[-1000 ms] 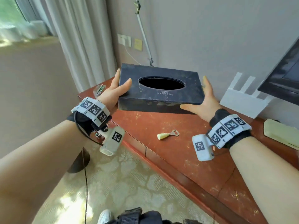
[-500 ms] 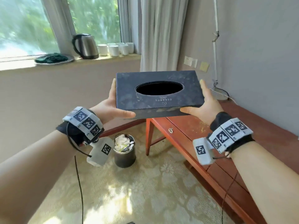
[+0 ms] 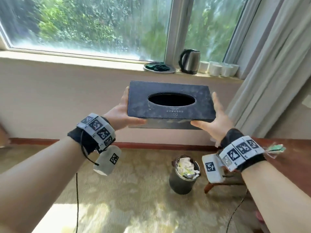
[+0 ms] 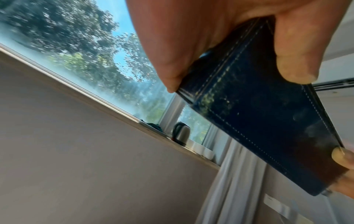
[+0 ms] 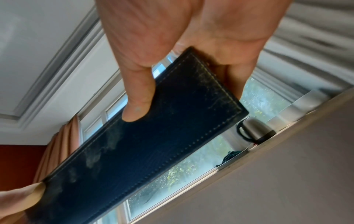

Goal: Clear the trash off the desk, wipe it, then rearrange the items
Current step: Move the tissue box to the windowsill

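A dark blue stitched tissue box (image 3: 168,86) with an empty oval opening hangs level in the air in front of the window wall. My left hand (image 3: 122,111) grips its left end, with the thumb on the front face. My right hand (image 3: 214,118) grips the right end in the same way. In the left wrist view, the left hand (image 4: 210,37) clamps the corner of the tissue box (image 4: 268,121) between thumb and fingers. The right wrist view shows the right hand (image 5: 172,37) with its thumb on the front of the tissue box (image 5: 153,144).
A round bin (image 3: 183,179) full of crumpled paper stands on the carpet below the box. The red-brown desk (image 3: 289,158) is at the right edge, with a small wrapper (image 3: 274,149) on its corner. A kettle (image 3: 189,62), cups (image 3: 218,68) and a tray (image 3: 159,68) sit on the windowsill.
Both hands have carried the tissue box off the desk and swung it left. It now hangs over the floor facing the window, with the bin below it.
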### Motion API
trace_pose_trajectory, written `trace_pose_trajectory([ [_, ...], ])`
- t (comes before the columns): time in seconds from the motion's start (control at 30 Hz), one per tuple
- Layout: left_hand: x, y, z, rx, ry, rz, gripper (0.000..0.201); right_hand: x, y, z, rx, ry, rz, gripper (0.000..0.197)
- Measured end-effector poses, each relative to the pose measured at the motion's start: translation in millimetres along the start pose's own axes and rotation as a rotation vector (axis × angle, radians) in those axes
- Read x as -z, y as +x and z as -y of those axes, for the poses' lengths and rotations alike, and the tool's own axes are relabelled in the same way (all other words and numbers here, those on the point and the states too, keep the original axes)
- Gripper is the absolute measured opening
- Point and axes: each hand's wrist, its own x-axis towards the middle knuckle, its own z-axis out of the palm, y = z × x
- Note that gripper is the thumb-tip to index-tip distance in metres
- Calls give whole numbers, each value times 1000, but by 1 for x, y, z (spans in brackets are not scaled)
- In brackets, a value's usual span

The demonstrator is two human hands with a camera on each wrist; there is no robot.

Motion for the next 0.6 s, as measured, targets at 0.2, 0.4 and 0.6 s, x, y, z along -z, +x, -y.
trace_pose_trajectory([
  [0.2, 59, 68, 46, 93, 66, -134, 132, -63, 116, 18, 80, 29, 132, 112],
  [0.4, 122, 155, 70, 167, 42, -305, 129, -117, 262, 53, 207, 67, 268, 110],
  [0.6, 188, 222, 87, 197, 12, -360, 123, -172, 361, 81, 264, 87, 354, 109],
])
